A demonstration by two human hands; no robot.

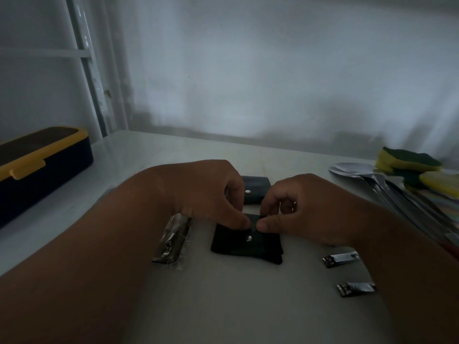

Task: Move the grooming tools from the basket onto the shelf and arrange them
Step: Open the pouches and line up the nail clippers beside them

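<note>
Your left hand (pixel 211 194) and right hand (pixel 298 209) both pinch the black snap pouch's (pixel 246 244) far edge, mid-shelf (pixel 248 306); you're arranging now. Next, square it with the grey pouch (pixel 257 192) behind.

Two hands are in view, the left hand (pixel 211 192) and the right hand (pixel 298 209), and between them lie two dark snap pouches: the near pouch (pixel 246 247) under the fingertips of both and the far pouch (pixel 257 189) just beyond them. Three nail clippers are on the shelf (pixel 248 306): the wrapped clipper (pixel 171 239) just left of the left hand, and the upper bare clipper (pixel 341 258) and the lower bare clipper (pixel 356 289) near the right wrist. Far left of the left hand sits one yellow-lidded box (pixel 37 167), and to the right of the right hand are at least two spoons (pixel 360 170) and two sponges, the green-topped sponge (pixel 407 160) and the yellow sponge (pixel 439 182).
</note>
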